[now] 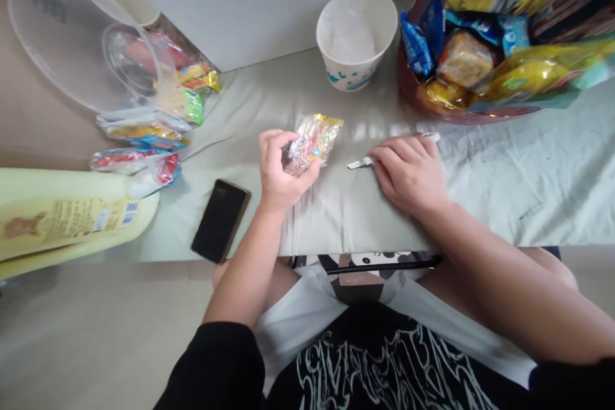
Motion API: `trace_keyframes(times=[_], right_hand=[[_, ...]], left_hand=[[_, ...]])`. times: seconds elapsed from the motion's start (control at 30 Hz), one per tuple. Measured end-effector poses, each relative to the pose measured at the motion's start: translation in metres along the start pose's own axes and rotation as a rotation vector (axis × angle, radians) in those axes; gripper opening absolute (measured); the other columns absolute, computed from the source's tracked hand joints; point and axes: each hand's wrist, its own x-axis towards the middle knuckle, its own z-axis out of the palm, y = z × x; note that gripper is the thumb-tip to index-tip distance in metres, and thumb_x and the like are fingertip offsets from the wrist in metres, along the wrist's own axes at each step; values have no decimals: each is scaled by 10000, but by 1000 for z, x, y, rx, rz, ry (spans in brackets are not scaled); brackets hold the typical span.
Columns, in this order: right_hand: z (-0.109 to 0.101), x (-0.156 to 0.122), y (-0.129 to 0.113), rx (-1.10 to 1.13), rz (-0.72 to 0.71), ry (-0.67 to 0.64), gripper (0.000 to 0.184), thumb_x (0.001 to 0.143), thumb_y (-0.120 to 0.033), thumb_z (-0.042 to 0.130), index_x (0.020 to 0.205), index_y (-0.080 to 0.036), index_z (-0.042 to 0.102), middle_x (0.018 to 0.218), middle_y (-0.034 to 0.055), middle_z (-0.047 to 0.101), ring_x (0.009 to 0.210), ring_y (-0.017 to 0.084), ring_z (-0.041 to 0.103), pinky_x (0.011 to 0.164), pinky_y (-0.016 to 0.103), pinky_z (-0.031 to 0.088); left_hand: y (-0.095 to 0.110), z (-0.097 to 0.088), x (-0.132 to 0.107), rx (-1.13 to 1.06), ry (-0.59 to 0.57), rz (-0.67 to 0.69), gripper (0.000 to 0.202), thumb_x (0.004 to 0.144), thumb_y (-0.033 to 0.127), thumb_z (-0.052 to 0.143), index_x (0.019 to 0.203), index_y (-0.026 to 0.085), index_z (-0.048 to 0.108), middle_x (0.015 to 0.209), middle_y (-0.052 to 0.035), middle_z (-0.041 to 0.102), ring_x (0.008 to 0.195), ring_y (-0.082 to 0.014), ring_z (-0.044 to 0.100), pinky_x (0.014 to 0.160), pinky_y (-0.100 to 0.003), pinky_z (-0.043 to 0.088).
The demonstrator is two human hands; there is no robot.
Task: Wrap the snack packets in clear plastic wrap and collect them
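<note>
A small shiny snack packet [314, 143], clear with yellow and reddish print, is gripped between the thumb and fingers of my left hand [280, 170], held over the cloth. My right hand [410, 170] rests on the table with its fingers curled over a utility knife [360, 163]. The knife's blade points left, toward the packet, and its white end shows beyond my knuckles. Most of its handle is hidden under my palm. Between the two hands lies bare cloth.
A lined paper cup [353, 70] stands behind my hands. To its right, a red basin [408, 99] holds several snack packets. A phone [221, 220] lies left at the table edge. Farther left are wrapped snacks [144, 131], a clear plastic lid [57, 45] and a yellow bag [72, 218].
</note>
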Motion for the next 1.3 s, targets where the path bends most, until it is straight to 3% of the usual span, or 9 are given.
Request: trace_keyframes(times=[0.13,0.33,0.5,0.6,0.73,0.83,0.97,1.1,1.3], right_hand=[[2,0,-4,38,-25,-19,226,1022,-310,466,1041,-230,677,1025,88,723,943,238,627,875,399,419],[3,1,-10,26,-20,16,270,1033,-323,450,1108,-233,693,1018,93,716,850,206,639,744,341,438],[6,2,-11,38,-80,67,241,1024,-293,470,1113,-239,687,975,74,714,801,186,645,720,320,467],[7,2,-10,88,-154,163,191,1014,-257,490,1093,-229,662,936,65,711,775,178,653,692,307,482],[6,2,-11,171,-215,250,165,1009,-235,500,1112,-235,628,940,69,711,774,183,659,684,315,489],[4,1,-11,211,-239,248,167,1012,-242,494,1121,-240,621,946,74,711,783,183,657,681,317,485],[2,0,-12,199,-272,207,176,1025,-252,478,1086,-232,642,934,59,713,773,166,642,681,301,474],[2,0,-13,183,-324,142,181,1028,-250,485,1056,-225,662,910,35,723,741,150,631,680,290,473],[2,2,-16,201,-302,150,189,1015,-232,485,1043,-214,671,895,38,725,733,159,637,671,303,484]], left_hand=[[2,-16,0,159,-52,-42,572,741,364,779,1245,256,530,1247,-124,564,1248,-335,542,1067,-507,470],[5,-30,-14,322,-144,-153,543,650,462,858,1079,225,627,1195,-142,605,1181,-393,581,1055,-560,462],[-5,-26,-14,-54,-121,-62,498,755,339,774,1201,235,577,1115,-65,665,1010,-245,667,916,-395,557],[-16,-18,-13,-350,-70,-49,618,764,409,791,1290,258,501,1129,-50,668,965,-199,691,813,-314,579],[-27,-11,-8,-588,-30,-62,641,751,524,810,1280,317,514,1218,-52,654,997,-196,706,815,-304,588],[-29,-10,-3,-648,-31,-113,483,801,519,761,1202,302,604,1139,-44,685,937,-191,714,786,-305,598],[-19,-9,1,-505,-118,-101,230,936,378,593,1098,253,698,1074,-51,719,998,-213,707,891,-375,603],[-11,-8,-3,-302,-157,87,261,987,332,504,1080,244,731,1362,-79,580,1213,-239,640,1065,-449,540],[-7,-7,-9,-190,-251,182,173,878,283,660,1041,231,688,1353,-98,524,1205,-256,635,1058,-479,548]])
